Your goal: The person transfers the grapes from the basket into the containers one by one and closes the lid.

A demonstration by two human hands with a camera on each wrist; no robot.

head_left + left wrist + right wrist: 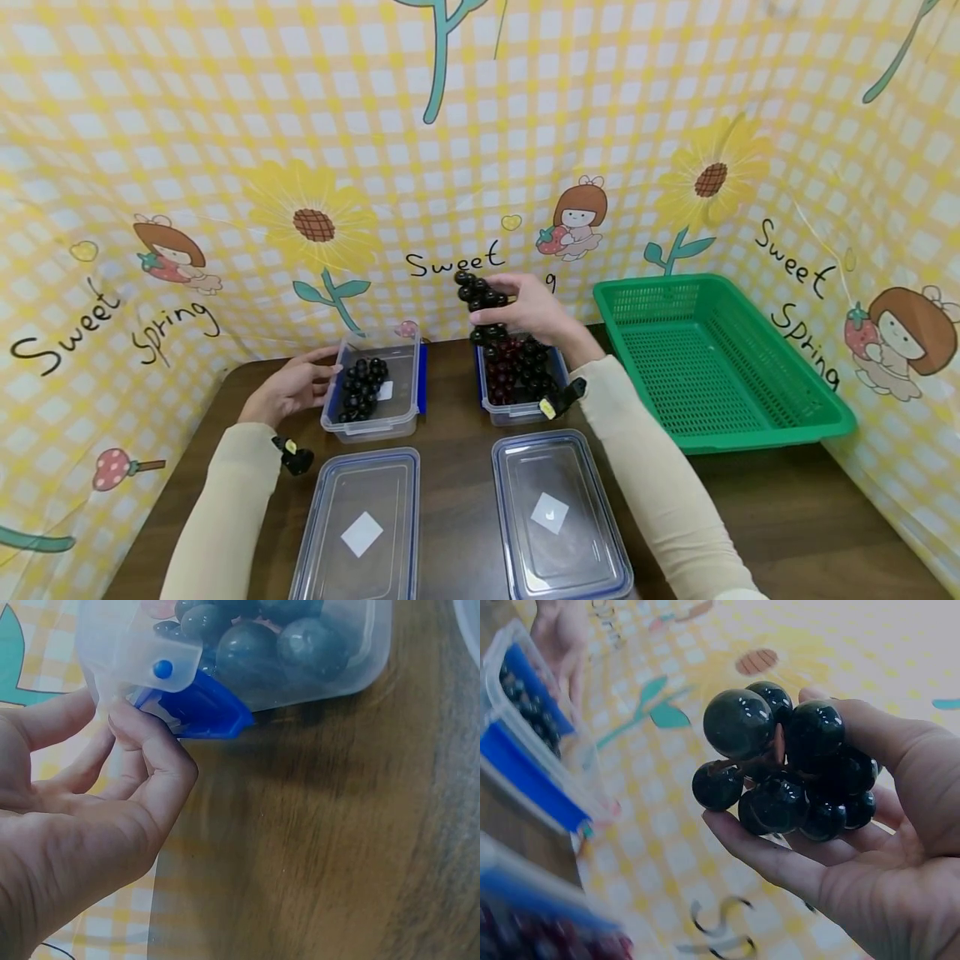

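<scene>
My right hand [528,308] holds a bunch of dark grapes [772,761] raised over the right clear container [517,411]. In the right wrist view, the fingers and thumb wrap around the bunch from the side. Beneath it, the right container holds dark red grapes [501,375] and black grapes [532,362]. At the left container [397,425], my left hand [292,387] grips the left side, its bent fingers by the blue latch [199,712] in the left wrist view. Another black bunch [363,387] lies inside that left container.
Two clear lids with blue seals lie nearer on the brown table [453,500]: a left lid [360,492] and a right lid [585,550]. A green basket [697,367] stands to the right. Yellow checked cloth [450,183] hangs behind and at both sides.
</scene>
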